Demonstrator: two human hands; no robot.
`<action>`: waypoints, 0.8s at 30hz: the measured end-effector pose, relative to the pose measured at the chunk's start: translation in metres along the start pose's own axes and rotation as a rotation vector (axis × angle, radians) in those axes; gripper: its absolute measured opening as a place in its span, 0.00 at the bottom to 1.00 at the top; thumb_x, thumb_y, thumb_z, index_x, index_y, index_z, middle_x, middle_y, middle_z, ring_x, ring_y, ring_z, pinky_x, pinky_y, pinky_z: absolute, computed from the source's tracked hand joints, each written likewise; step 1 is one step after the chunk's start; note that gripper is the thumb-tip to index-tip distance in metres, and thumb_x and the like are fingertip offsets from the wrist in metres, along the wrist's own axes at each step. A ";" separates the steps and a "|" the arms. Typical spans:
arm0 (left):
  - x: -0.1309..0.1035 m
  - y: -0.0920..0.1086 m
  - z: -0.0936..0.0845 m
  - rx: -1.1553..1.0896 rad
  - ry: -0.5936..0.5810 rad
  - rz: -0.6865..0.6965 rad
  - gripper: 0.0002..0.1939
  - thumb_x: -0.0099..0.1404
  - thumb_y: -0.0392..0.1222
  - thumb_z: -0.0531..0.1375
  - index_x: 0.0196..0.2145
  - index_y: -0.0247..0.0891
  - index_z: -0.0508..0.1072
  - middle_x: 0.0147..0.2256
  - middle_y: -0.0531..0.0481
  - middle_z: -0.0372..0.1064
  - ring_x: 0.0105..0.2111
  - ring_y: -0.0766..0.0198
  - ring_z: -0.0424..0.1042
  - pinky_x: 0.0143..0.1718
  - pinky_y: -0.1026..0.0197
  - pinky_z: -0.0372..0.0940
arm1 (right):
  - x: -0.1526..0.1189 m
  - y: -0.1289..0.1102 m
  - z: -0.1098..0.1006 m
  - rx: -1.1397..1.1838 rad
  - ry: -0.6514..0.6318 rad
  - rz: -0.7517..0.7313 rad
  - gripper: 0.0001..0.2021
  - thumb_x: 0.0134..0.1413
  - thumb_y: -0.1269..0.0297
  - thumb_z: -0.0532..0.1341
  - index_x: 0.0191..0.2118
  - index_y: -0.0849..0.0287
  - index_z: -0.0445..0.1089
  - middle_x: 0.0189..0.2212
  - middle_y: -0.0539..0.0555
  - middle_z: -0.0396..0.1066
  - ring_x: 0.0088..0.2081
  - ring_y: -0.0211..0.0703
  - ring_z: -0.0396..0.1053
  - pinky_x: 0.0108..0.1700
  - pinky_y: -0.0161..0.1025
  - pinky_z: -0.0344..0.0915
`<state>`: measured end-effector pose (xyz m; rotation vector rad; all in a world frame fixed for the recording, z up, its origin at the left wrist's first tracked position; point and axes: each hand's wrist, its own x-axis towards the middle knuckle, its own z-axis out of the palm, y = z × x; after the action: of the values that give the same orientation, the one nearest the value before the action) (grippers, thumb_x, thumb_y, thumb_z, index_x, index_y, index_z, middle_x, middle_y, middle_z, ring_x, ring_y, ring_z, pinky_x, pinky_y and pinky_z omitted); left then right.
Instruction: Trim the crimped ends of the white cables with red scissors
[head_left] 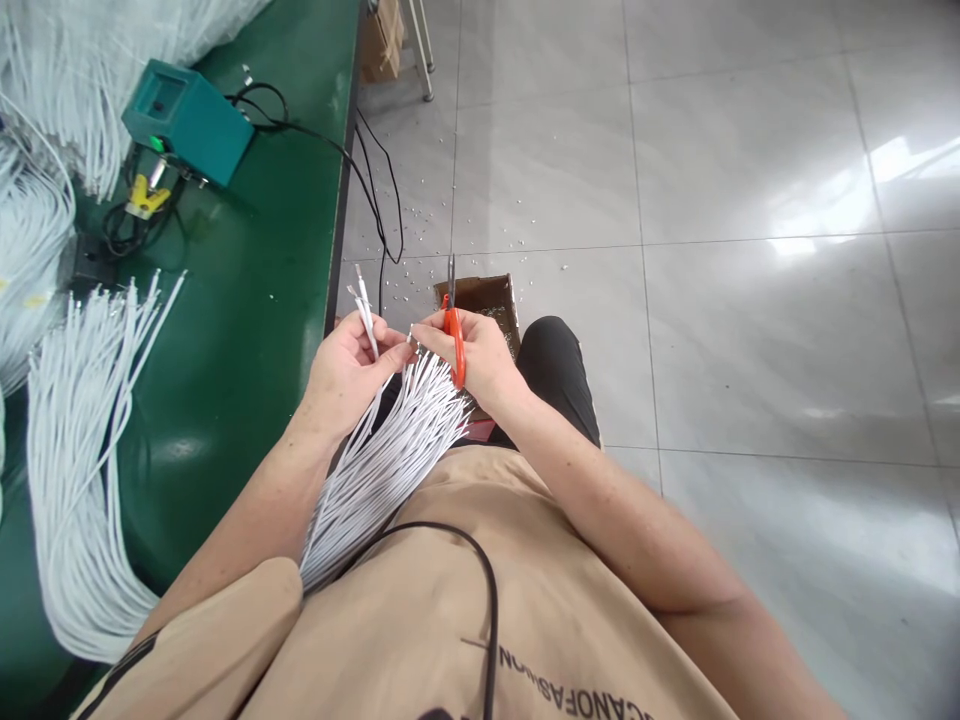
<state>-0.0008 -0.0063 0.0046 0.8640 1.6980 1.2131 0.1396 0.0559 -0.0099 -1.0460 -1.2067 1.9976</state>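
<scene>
My left hand (pixel 358 362) is closed on a few white wires (pixel 366 312), whose ends stick up past the fingers. In my right hand (pixel 478 352) are orange-handled scissors (pixel 455 335), held in the palm with the blades pointing away from me. The thumb and fingertips of that hand pinch a wire end close to my left fingertips. Below both hands, a thick bundle of white wires (pixel 397 450) lies across my lap, its cut ends fanned out under the right hand.
On the green table (pixel 247 330) at the left lie more white wire bundles (pixel 79 400) and a teal box-shaped device (pixel 187 120) with black cables. An open cardboard box (pixel 484 292) stands on the floor between my knees, with small white bits (pixel 427 235) scattered around it.
</scene>
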 end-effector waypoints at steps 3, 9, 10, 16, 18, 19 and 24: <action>0.003 -0.003 -0.002 0.036 0.049 0.035 0.19 0.44 0.34 0.71 0.29 0.38 0.64 0.27 0.56 0.69 0.27 0.69 0.69 0.35 0.63 0.66 | -0.005 0.007 0.005 -0.063 0.041 -0.108 0.10 0.46 0.59 0.65 0.30 0.60 0.70 0.24 0.46 0.64 0.25 0.31 0.56 0.30 0.33 0.56; 0.005 -0.004 -0.005 0.011 0.111 0.032 0.18 0.45 0.35 0.70 0.27 0.38 0.63 0.26 0.57 0.68 0.26 0.70 0.68 0.34 0.63 0.67 | -0.005 0.008 0.009 0.064 0.118 -0.183 0.13 0.52 0.55 0.62 0.26 0.60 0.68 0.23 0.47 0.63 0.27 0.32 0.58 0.33 0.33 0.58; 0.005 -0.003 -0.004 -0.006 0.105 0.027 0.18 0.45 0.35 0.70 0.27 0.38 0.63 0.26 0.56 0.68 0.26 0.69 0.68 0.35 0.62 0.67 | -0.002 0.008 0.008 0.064 0.153 -0.166 0.12 0.52 0.55 0.62 0.27 0.60 0.69 0.25 0.48 0.65 0.28 0.32 0.59 0.34 0.34 0.59; 0.002 0.000 -0.002 -0.018 0.036 -0.001 0.19 0.43 0.39 0.72 0.29 0.37 0.67 0.27 0.56 0.68 0.27 0.70 0.68 0.36 0.63 0.67 | 0.010 0.014 0.008 -0.116 0.035 -0.083 0.11 0.47 0.56 0.64 0.32 0.60 0.73 0.27 0.49 0.69 0.29 0.34 0.62 0.32 0.34 0.60; 0.000 0.003 -0.003 -0.013 0.011 -0.040 0.15 0.48 0.44 0.70 0.31 0.36 0.71 0.32 0.52 0.70 0.32 0.67 0.70 0.37 0.63 0.68 | 0.010 0.015 0.009 -0.108 0.085 -0.081 0.12 0.48 0.56 0.63 0.31 0.60 0.72 0.26 0.48 0.69 0.28 0.34 0.62 0.32 0.34 0.60; 0.000 0.005 -0.003 -0.023 0.004 -0.057 0.14 0.51 0.46 0.69 0.32 0.36 0.73 0.34 0.50 0.71 0.34 0.66 0.71 0.37 0.63 0.68 | 0.009 0.014 0.010 -0.092 0.125 -0.089 0.12 0.49 0.56 0.63 0.31 0.60 0.71 0.27 0.49 0.69 0.29 0.34 0.62 0.33 0.35 0.61; -0.002 0.008 -0.004 -0.068 0.022 -0.062 0.11 0.57 0.47 0.66 0.35 0.38 0.79 0.32 0.51 0.69 0.32 0.69 0.68 0.36 0.63 0.70 | 0.007 0.000 0.010 -0.071 0.244 -0.252 0.12 0.54 0.55 0.60 0.37 0.59 0.71 0.35 0.52 0.71 0.36 0.36 0.66 0.40 0.35 0.64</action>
<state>-0.0029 -0.0070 0.0133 0.7539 1.6788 1.2357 0.1275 0.0564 -0.0095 -1.0778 -1.2171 1.5972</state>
